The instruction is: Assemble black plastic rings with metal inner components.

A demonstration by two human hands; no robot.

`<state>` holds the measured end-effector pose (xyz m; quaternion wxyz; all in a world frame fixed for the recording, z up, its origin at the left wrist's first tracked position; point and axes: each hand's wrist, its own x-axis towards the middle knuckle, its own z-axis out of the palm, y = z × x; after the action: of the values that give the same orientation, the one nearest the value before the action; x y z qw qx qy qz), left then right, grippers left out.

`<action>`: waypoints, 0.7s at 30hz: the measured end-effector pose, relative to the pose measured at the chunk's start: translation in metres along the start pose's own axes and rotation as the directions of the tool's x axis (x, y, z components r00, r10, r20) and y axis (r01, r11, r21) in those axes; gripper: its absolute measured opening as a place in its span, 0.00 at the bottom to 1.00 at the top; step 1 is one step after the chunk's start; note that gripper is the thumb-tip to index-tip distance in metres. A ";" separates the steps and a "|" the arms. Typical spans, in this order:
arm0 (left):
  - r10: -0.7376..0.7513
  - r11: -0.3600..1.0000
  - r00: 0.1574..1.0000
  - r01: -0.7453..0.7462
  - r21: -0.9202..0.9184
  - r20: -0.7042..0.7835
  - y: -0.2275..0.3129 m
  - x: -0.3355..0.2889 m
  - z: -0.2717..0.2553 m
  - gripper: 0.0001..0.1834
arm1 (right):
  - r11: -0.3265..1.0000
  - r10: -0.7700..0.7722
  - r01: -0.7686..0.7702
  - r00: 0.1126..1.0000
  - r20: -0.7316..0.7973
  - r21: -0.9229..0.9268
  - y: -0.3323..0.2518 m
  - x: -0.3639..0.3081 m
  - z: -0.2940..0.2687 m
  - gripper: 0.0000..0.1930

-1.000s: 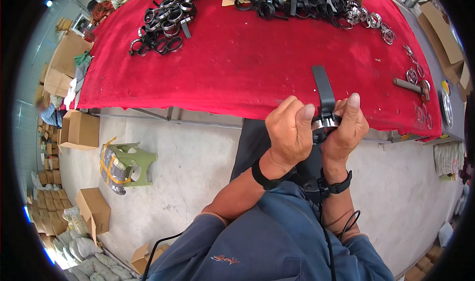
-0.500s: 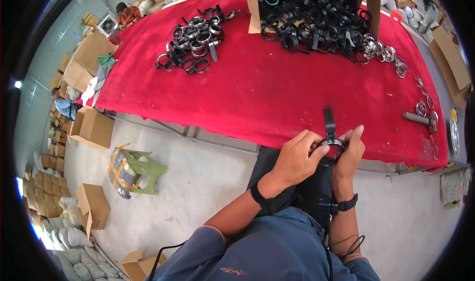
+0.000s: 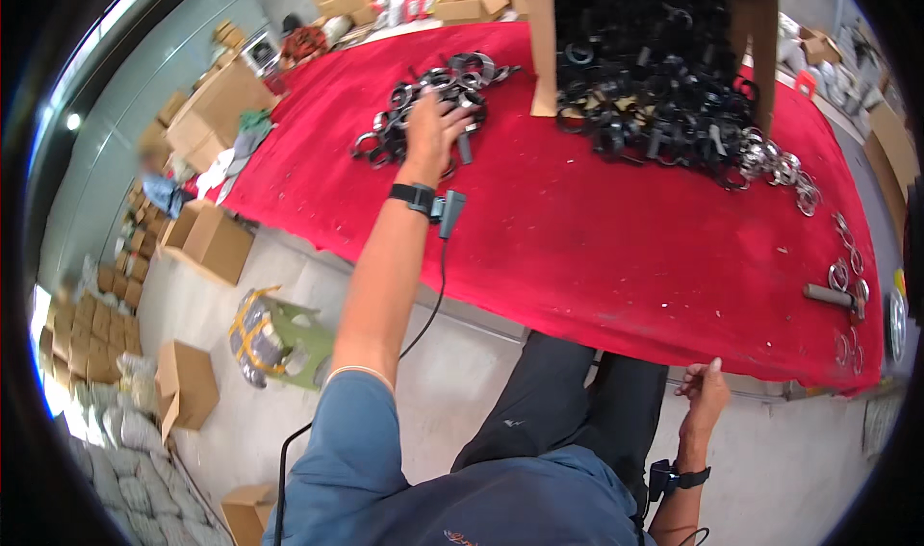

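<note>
My left hand (image 3: 433,132) is stretched out over the left pile of black and silver rings (image 3: 380,123), some with flat black tabs. Its fingers are spread, and part of the pile is hidden beneath it. Whether it touches a ring I cannot tell. Close to my lap, at the table's near edge, my right hand (image 3: 707,392) hangs with its fingers loosely bent and apart; no ring shows in it.
A tipped cardboard box (image 3: 544,46) spills a large heap of black rings (image 3: 654,123) onto the red cloth (image 3: 577,228). Silver rings (image 3: 784,171) trail down the right side to a hammer (image 3: 833,297). A green stool (image 3: 303,344) with a taped bundle stands on the floor at left.
My hands were together, holding a black and silver ring with a tab. My left hand has since reached far left to the pile; my right has dropped nearer me, without the ring.
</note>
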<state>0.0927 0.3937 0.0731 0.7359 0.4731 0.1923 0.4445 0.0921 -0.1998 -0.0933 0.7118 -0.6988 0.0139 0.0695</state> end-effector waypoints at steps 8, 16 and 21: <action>-0.183 0.811 0.975 0.078 0.579 0.125 -0.121 -0.025 0.045 0.25 | 0.999 -0.051 0.052 0.999 -0.009 0.002 -0.022 0.025 -0.006 0.33; 0.003 0.249 0.881 -0.459 0.853 0.473 -0.171 0.005 0.119 0.47 | 0.662 -0.467 0.473 0.867 0.173 -0.581 -0.115 0.194 -0.020 0.15; -0.006 0.355 0.876 -0.449 0.820 0.483 -0.222 0.059 0.135 0.40 | 0.118 -0.526 0.688 0.655 0.543 -0.717 -0.158 0.388 0.008 0.35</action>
<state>0.3238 0.3374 -0.0463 0.3040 0.9008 0.1799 0.2527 0.4939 -0.1634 0.0180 0.1923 -0.8930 -0.3661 -0.1774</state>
